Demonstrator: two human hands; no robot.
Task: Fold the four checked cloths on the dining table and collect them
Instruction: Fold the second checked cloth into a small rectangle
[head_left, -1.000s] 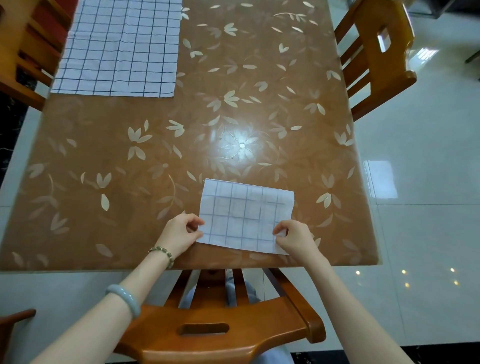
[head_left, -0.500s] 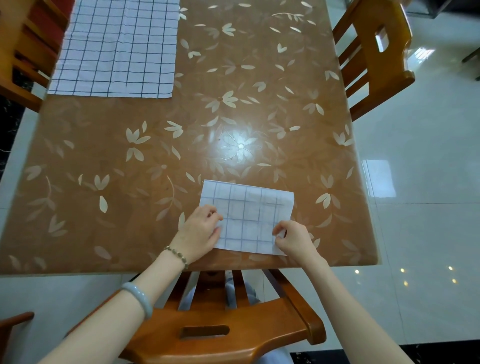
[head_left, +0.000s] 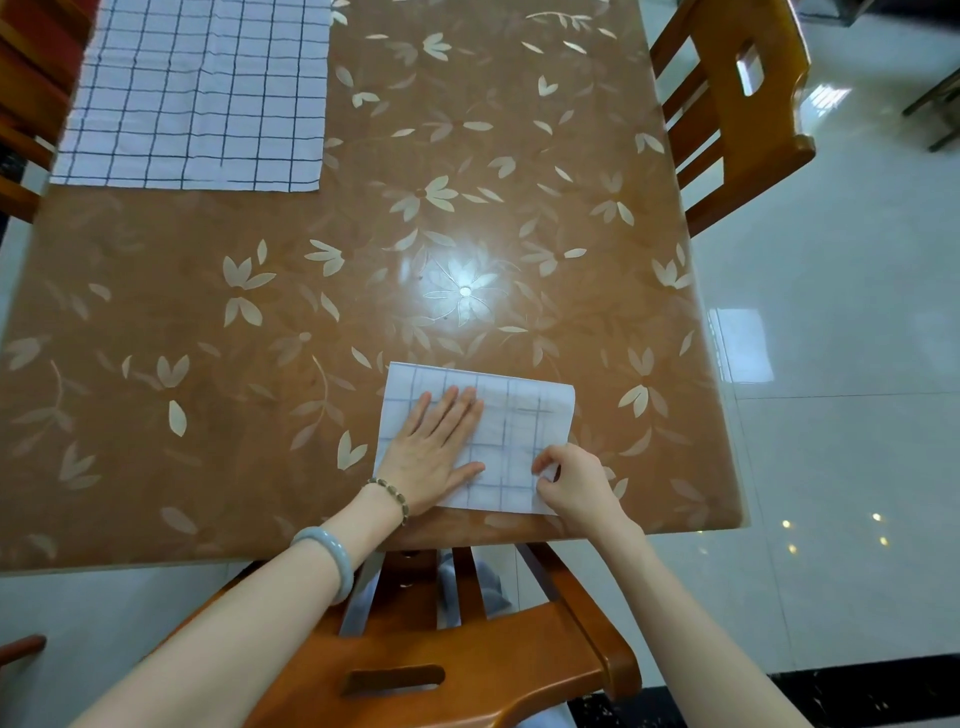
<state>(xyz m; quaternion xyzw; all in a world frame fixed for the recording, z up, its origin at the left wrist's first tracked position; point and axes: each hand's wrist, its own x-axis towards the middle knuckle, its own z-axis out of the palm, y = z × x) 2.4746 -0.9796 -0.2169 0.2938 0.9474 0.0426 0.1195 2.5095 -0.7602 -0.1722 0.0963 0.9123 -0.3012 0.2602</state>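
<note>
A folded checked cloth (head_left: 524, 415), white with faint grid lines, lies near the table's front edge. My left hand (head_left: 436, 452) lies flat on its left half, fingers straight and pressing down. My right hand (head_left: 571, 486) pinches the cloth's near right corner between thumb and fingers. A second checked cloth (head_left: 197, 93), white with dark lines, is spread out flat at the far left of the brown dining table (head_left: 260, 322).
A wooden chair (head_left: 441, 670) stands pushed in at the near edge under my arms. Another wooden chair (head_left: 737, 104) stands at the table's right side. Chair parts (head_left: 26, 104) show at the far left. Shiny white floor tiles surround the table.
My left hand has let go of the cloth's left edge, moved onto the folded cloth and flattened out on it. My right hand has kept its pinch on the near right corner.
</note>
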